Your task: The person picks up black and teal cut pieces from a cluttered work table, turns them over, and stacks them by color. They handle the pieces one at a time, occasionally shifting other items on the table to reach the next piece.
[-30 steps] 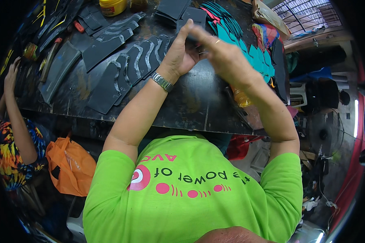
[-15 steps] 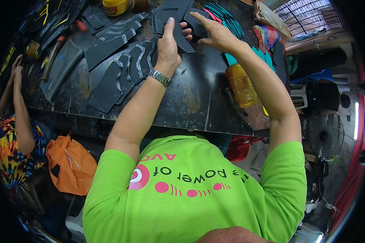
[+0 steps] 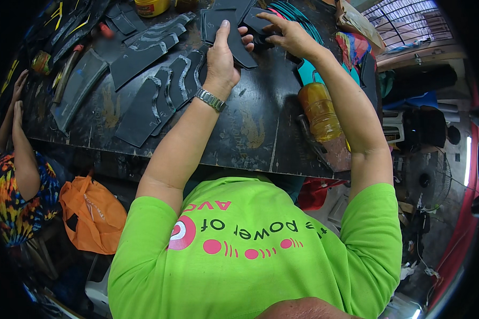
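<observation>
The left arm reaches forward over the table (image 3: 239,151), the left hand (image 3: 223,61) gripping a black piece (image 3: 236,43) with thumb flat on top and fingers curled at its right edge. The right arm bends inward at the elbow; the right hand (image 3: 291,38) hangs palm-down, fingers loosely parted, near the held piece's right side.

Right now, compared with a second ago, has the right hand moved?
Yes: judged against the amber jar, the right hand has moved forward, farther from it.
</observation>
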The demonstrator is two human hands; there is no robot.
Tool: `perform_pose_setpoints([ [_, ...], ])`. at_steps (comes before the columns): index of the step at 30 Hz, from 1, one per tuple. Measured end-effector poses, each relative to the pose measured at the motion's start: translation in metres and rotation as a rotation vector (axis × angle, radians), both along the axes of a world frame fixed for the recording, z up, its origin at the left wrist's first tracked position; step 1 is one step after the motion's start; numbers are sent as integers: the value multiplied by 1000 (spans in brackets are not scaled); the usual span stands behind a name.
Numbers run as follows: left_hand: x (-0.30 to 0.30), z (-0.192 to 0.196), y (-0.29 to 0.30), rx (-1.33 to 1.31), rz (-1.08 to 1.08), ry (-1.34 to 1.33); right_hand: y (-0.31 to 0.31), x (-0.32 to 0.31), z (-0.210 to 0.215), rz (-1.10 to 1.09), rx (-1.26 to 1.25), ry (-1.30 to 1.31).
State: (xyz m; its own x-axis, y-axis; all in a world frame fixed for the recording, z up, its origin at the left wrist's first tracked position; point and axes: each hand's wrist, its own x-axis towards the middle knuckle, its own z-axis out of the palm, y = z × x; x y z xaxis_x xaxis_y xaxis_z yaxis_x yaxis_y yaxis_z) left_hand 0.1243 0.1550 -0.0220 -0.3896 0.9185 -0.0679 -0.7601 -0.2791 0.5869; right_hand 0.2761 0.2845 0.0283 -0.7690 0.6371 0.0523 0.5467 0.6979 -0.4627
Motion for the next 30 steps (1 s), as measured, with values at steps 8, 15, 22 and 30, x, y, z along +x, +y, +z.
perform_pose_setpoints([
  [8, 0, 2, 1, 61, -73, -42, -8, -4, 12, 24, 298, 153],
  [15, 15, 13, -18, 35, -209, -118, -82, 21, 65, -42, 466, 14],
  [22, 34, -3, -90, -3, -617, -434, -200, 59, 8, 16, 281, 288],
  [30, 29, 0, -140, -16, -598, -422, -226, 78, -8, -304, -261, 757],
])
